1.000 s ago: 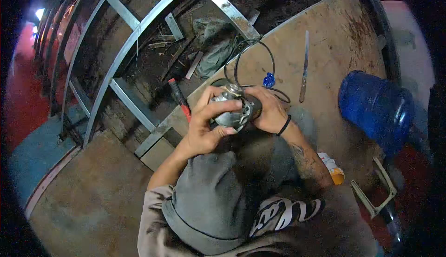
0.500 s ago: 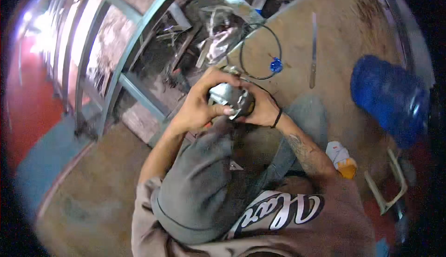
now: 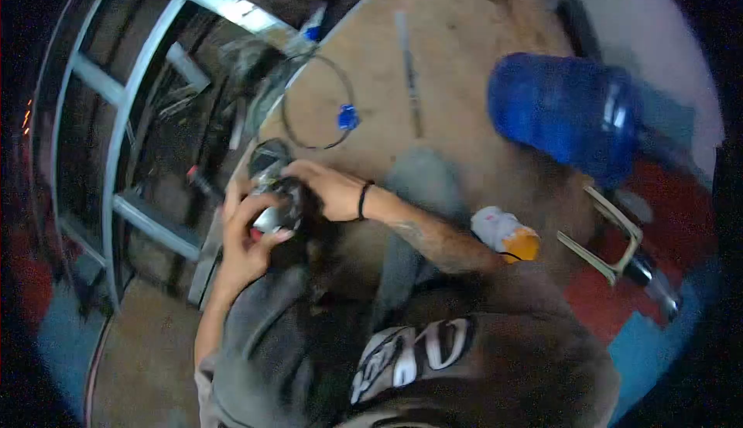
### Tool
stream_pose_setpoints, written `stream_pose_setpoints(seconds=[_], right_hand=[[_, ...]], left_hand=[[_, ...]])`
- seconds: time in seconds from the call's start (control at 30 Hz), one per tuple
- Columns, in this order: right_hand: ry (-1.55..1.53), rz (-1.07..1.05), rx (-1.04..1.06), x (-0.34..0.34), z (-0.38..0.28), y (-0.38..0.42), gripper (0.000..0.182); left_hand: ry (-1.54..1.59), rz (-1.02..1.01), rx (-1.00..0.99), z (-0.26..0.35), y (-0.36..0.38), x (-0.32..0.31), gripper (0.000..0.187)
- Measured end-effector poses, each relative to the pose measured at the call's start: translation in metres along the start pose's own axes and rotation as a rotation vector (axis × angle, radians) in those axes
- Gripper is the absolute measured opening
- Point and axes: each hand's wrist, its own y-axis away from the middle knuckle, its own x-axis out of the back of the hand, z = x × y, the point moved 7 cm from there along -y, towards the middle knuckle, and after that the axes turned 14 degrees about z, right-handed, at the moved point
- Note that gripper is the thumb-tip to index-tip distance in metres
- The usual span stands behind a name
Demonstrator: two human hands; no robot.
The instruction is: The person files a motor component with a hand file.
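Observation:
Both hands are together at the left of the floor board, around a dark, rounded thing with a shiny silver part (image 3: 290, 203); blur and fingers keep its kind from showing. My left hand (image 3: 244, 242) curls round its left and near side, thumb on the silver part. My right hand (image 3: 334, 193), with a black band at the wrist, grips it from the right, its fingertips partly hidden. Just beyond them lies a dark, crumpled-looking item (image 3: 269, 155). A black cable loop (image 3: 352, 91) with a blue wrapped bundle (image 3: 347, 117) rests on the board.
A thin long blade-like tool (image 3: 410, 76) lies on the brown board (image 3: 457, 10). To the right are a large blue water jug (image 3: 561, 111), a white and orange cloth-like item (image 3: 507, 233) and a pale U-shaped frame (image 3: 619, 254). A metal frame (image 3: 131, 107) stands left.
My view has swung to the right, so the board, jug and cable appear farther left. Both hands still hold the dark and silver thing, which has turned somewhat.

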Motion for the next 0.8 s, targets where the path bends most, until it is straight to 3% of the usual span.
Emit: stream_pose_setpoints(seconds=[0.03,0.1,0.17,0.2,0.27,0.3,0.37,0.5,0.53,0.57,0.63,0.67,0.7,0.73,0.8], right_hand=[[0.114,0.032,0.147,0.016,-0.004,0.002,0.066],[-0.504,0.044,-0.335,0.052,0.038,-0.001,0.055],[-0.452,0.477,-0.36,0.122,0.082,-0.011,0.045],[-0.237,0.682,-0.391,0.154,0.105,-0.005,0.047],[0.254,0.679,-0.588,0.191,0.156,0.002,0.053],[0.255,0.676,-0.576,0.192,0.168,-0.001,0.053],[0.693,0.88,-0.636,0.205,0.179,0.01,0.06],[0.622,0.685,-0.83,0.183,0.201,0.014,0.073],[0.654,0.601,-0.951,0.181,0.221,0.018,0.07],[0.74,0.677,-0.873,0.183,0.223,0.021,0.058],[0.611,0.582,-0.745,0.181,0.208,0.01,0.041],[0.506,0.694,-0.747,0.182,0.236,0.021,0.039],[0.608,0.652,-0.792,0.189,0.242,0.02,0.037],[0.629,0.765,-0.743,0.189,0.198,0.02,0.037],[0.803,0.912,-0.546,0.192,0.24,0.023,0.037]], left_hand=[[-0.069,-0.044,-0.072,0.001,-0.001,0.0,0.045],[-0.094,-0.077,-0.194,0.015,-0.003,-0.004,0.038],[-0.107,-0.094,-0.176,0.016,-0.008,-0.007,0.038],[-0.118,-0.123,-0.162,0.015,-0.007,-0.011,0.038],[-0.155,-0.131,-0.208,0.017,-0.004,-0.011,0.039],[-0.192,-0.144,-0.252,0.018,-0.003,-0.012,0.04],[-0.172,-0.144,-0.195,0.015,0.002,-0.011,0.04],[-0.109,-0.173,-0.202,0.033,0.001,-0.003,0.039],[-0.163,-0.221,-0.282,0.044,0.001,-0.002,0.04],[-0.24,-0.254,-0.345,0.052,0.003,0.002,0.041],[-0.316,-0.228,-0.414,0.058,0.007,0.01,0.042],[-0.299,-0.192,-0.381,0.056,0.006,0.014,0.043],[-0.259,-0.16,-0.365,0.053,0.002,0.013,0.044],[-0.269,-0.127,-0.369,0.048,0.0,0.012,0.043],[-0.277,-0.076,-0.361,0.042,-0.002,0.01,0.043]])
